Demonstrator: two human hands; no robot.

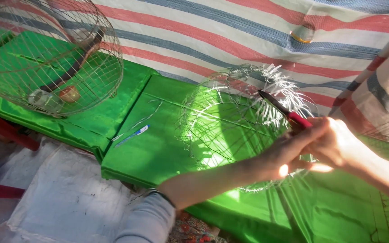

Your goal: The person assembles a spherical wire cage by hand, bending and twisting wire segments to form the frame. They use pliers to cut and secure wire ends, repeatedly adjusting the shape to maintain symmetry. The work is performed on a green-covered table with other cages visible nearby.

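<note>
1. Red-handled pliers (289, 113) are gripped in the closed right hand (338, 144), their tip set against the wire basket frame (244, 126).
2. The frame is steadied by the left hand (289, 150), curled around its rim, above the green cloth (158, 144).
3. A finished wire cage (46, 58) is seen well apart, at the far left.

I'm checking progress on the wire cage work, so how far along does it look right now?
Done: one domed wire cage stands complete on the green cloth. In hand: a second wire frame, its hoops joined, with the left hand and right hand working red-handled pliers at its rim. Left: loose wire ends bristle untrimmed along the top.
</note>
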